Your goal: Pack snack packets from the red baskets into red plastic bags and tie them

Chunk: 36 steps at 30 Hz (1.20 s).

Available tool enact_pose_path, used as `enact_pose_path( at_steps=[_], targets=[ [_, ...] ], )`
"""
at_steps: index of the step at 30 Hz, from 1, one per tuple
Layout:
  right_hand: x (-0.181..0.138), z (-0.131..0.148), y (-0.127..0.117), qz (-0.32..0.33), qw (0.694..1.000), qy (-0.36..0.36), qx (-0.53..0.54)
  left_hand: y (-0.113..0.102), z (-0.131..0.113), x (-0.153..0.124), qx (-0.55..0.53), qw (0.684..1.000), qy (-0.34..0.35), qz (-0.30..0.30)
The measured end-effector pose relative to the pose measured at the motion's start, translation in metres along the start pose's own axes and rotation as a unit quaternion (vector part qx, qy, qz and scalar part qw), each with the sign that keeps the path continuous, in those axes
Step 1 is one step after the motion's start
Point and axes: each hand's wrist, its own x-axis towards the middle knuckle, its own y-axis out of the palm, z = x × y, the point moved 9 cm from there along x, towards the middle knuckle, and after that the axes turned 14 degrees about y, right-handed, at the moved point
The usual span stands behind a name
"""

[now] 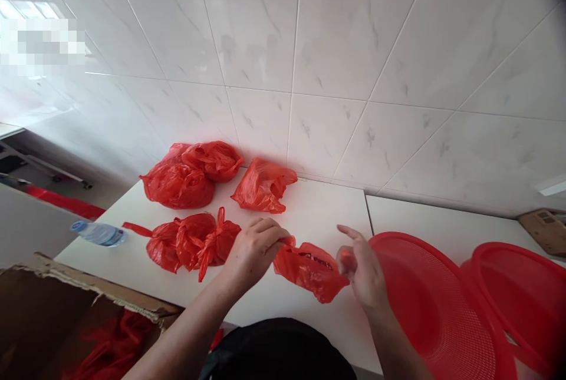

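Note:
A red plastic bag (309, 274) with dark print is stretched between my two hands above the white table. My left hand (255, 249) has its fingers closed on the bag's left end. At the opposite end, my right hand (362, 265) pinches the plastic, its index finger pointing out. What the bag holds, if anything, is hidden. Left of my left hand sit several knotted red bags (194, 241) in a row, close together. An untied-looking red bag (265, 184) stands behind, near the wall.
More filled red bags (181, 177) lie at the back left. A water bottle (99, 234) lies on its side at the table's (331, 200) left. Red perforated baskets (424, 297) stand right; a cardboard box (119, 291) with red bags is front left.

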Motion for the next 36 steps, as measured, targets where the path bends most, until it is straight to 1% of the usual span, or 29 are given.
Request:
enact_pose_path(
  at_steps=[1, 3, 4, 5, 6, 7, 9, 11, 14, 16, 17, 19, 21, 23, 24, 26, 27, 29, 31, 33, 35, 36],
  targets=[
    [-0.004, -0.002, 0.014, 0.042, 0.998, 0.005, -0.056, 0.009, -0.002, 0.001, -0.05, 0.999, -0.017, 0.01],
    [-0.012, -0.013, 0.046, 0.154, 0.977, 0.021, -0.149, 0.032, -0.007, 0.002, -0.16, 0.985, -0.054, 0.029],
    [-0.014, -0.021, 0.057, 0.193, 0.964, 0.031, -0.181, 0.043, -0.01, 0.001, -0.208, 0.975, -0.069, 0.031],
    [-0.013, -0.027, 0.064, 0.21, 0.956, 0.04, -0.199, 0.053, -0.011, 0.0, -0.245, 0.966, -0.081, 0.028],
    [-0.01, -0.033, 0.066, 0.208, 0.956, 0.048, -0.203, 0.06, -0.012, -0.001, -0.266, 0.96, -0.087, 0.02],
    [-0.006, -0.037, 0.065, 0.192, 0.959, 0.055, -0.199, 0.065, -0.011, -0.003, -0.27, 0.959, -0.089, 0.01],
    [0.004, -0.043, 0.059, 0.151, 0.972, 0.065, -0.17, 0.071, -0.009, -0.007, -0.232, 0.969, -0.079, 0.005],
    [0.01, -0.048, 0.052, 0.126, 0.981, 0.066, -0.131, 0.08, -0.009, -0.012, -0.173, 0.983, -0.047, 0.042],
    [0.018, -0.061, 0.046, 0.118, 0.987, 0.076, -0.079, 0.1, -0.009, -0.022, -0.116, 0.985, 0.01, 0.126],
    [0.023, -0.073, 0.045, 0.13, 0.984, 0.088, -0.08, 0.112, -0.004, -0.029, -0.092, 0.983, 0.022, 0.159],
    [0.026, -0.078, 0.044, 0.132, 0.983, 0.089, -0.088, 0.117, 0.002, -0.032, -0.086, 0.982, 0.014, 0.168],
    [0.031, -0.084, 0.038, 0.133, 0.982, 0.085, -0.106, 0.125, 0.019, -0.04, -0.094, 0.981, -0.034, 0.167],
    [0.033, -0.085, 0.032, 0.147, 0.98, 0.076, -0.114, 0.128, 0.039, -0.05, -0.126, 0.976, -0.115, 0.136],
    [0.031, -0.084, 0.031, 0.196, 0.968, 0.073, -0.137, 0.13, 0.056, -0.06, -0.167, 0.963, -0.185, 0.099],
    [0.028, -0.084, 0.032, 0.226, 0.959, 0.071, -0.159, 0.132, 0.061, -0.064, -0.191, 0.955, -0.209, 0.091],
    [0.023, -0.084, 0.032, 0.258, 0.941, 0.059, -0.209, 0.143, 0.065, -0.072, -0.238, 0.934, -0.245, 0.11],
    [0.022, -0.084, 0.031, 0.256, 0.937, 0.052, -0.23, 0.149, 0.065, -0.075, -0.252, 0.924, -0.258, 0.13],
    [0.025, -0.083, 0.026, 0.213, 0.943, 0.038, -0.252, 0.156, 0.065, -0.078, -0.254, 0.912, -0.279, 0.161],
    [0.03, -0.084, 0.021, 0.146, 0.954, 0.026, -0.259, 0.157, 0.065, -0.077, -0.23, 0.915, -0.283, 0.173],
    [0.034, -0.082, 0.015, 0.068, 0.957, 0.006, -0.281, 0.156, 0.063, -0.075, -0.213, 0.92, -0.276, 0.177],
    [0.035, -0.081, 0.013, 0.005, 0.944, -0.011, -0.33, 0.155, 0.06, -0.073, -0.205, 0.925, -0.264, 0.182],
    [0.035, -0.082, 0.013, -0.013, 0.935, -0.014, -0.354, 0.153, 0.059, -0.072, -0.202, 0.927, -0.259, 0.183]
  ],
)
